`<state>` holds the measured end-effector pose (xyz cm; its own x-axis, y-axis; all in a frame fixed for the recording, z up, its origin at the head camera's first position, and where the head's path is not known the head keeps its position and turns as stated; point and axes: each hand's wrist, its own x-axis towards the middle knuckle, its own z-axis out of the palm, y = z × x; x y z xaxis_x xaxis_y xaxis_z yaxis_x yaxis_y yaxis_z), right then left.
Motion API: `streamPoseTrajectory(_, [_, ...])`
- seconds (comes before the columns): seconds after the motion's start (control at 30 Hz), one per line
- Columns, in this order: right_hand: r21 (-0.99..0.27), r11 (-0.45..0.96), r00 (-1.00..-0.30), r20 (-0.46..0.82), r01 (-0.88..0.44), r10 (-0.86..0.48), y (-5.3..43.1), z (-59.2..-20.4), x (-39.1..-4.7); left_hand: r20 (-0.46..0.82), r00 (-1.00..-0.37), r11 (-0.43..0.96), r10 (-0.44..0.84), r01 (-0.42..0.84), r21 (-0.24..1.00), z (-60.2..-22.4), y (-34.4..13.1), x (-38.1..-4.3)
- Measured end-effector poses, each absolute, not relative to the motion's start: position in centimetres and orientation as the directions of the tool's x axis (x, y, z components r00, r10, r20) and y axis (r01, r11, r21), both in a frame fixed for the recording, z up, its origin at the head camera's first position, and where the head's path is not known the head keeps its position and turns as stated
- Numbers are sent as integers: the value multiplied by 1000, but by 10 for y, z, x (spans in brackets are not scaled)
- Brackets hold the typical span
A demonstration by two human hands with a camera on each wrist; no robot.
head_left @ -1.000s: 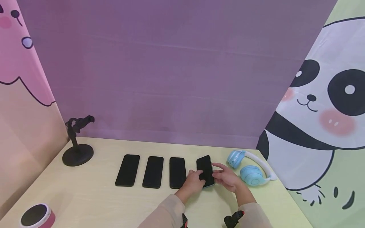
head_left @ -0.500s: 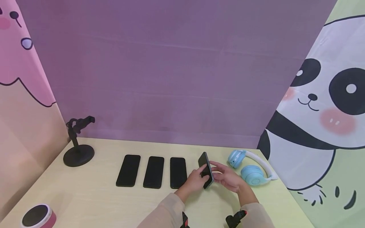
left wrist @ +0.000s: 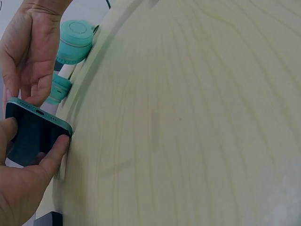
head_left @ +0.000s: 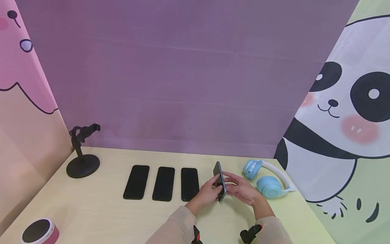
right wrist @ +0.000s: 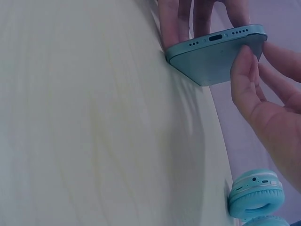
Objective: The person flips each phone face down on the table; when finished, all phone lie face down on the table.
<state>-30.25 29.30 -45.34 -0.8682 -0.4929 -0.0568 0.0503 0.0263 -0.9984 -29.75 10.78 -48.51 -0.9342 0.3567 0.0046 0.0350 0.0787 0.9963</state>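
A smartphone (head_left: 217,168) with a black screen and a bluish-green frame stands tilted steeply on a long edge, close over the table. My left hand (head_left: 207,194) holds it from the screen side, with fingertips on the glass and near the lower edge in the left wrist view. On the other side, my right hand (head_left: 243,190) grips it; the right wrist view has the thumb (right wrist: 243,61) against the plain back (right wrist: 207,66). The charging port (right wrist: 215,37) faces me. Three more phones lie flat to the left: the nearest phone (head_left: 189,183), the middle phone (head_left: 163,184) and the far-left phone (head_left: 136,182).
Light blue headphones (head_left: 271,187) with a white band lie right of my right hand. A black phone stand (head_left: 83,166) is at the back left of the wooden table (head_left: 122,220). At front left sits a pink round object (head_left: 38,231) with a dark top. A purple backdrop (head_left: 182,84) rises behind.
The phone between my hands has been tipped up from nearly flat onto its long edge, its screen turning left. Both hands have shifted slightly with it. The other phones lie unchanged.
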Motion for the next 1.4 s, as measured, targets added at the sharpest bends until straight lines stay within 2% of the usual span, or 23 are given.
streamPoseTrajectory(0.3, [-998,21,-864,-67,65,-498,290,-455,-301,24,-939,7,343,28,1000,-481,105,-298])
streamPoseTrajectory(0.53, [-998,33,-854,-67,58,-515,292,-464,-304,85,-949,14,305,94,995,-479,105,-299])
streamPoseTrajectory(0.77, [-990,112,-876,-133,91,-464,288,-466,-303,189,-950,285,248,258,923,-481,103,-304])
streamPoseTrajectory(0.87, [-983,157,-891,-151,91,-429,287,-466,-304,182,-957,381,228,260,888,-482,101,-305])
streamPoseTrajectory(1.07, [-957,280,-929,-174,81,-326,285,-470,-306,123,-970,479,208,210,852,-486,100,-308])
streamPoseTrajectory(1.4, [-852,519,-982,-150,68,-117,273,-475,-309,109,-973,566,202,207,798,-493,100,-306])
